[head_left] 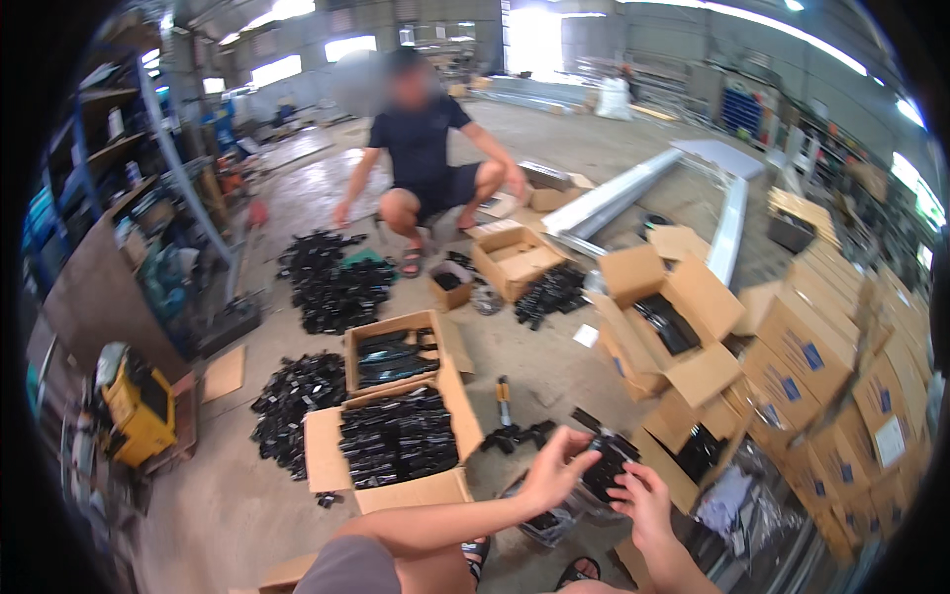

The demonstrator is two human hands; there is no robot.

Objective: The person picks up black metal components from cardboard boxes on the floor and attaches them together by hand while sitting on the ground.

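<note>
My left hand [562, 467] reaches across from the lower left, with thumb and fingers pinched at the edge of a dark cluster of black parts [604, 477]. From the lower right, my right hand [645, 502] has its fingertips closed on the other side of that cluster. Blur hides the exact shape of the parts. Just below lies a clear plastic bag [547, 525] with black pieces in it. Left of my hands an open carton [322, 436] is packed with rows of black parts. A tool with a yellowish handle [504, 401] stands among black pieces.
Heaps of black parts [332, 287] lie on the floor. Another person [426, 158] squats beyond them. Open cartons [633, 272] and stacked closed cartons [792, 366] line the right. A yellow machine [139, 406] and shelving stand left; metal profiles [618, 198] lie farther back.
</note>
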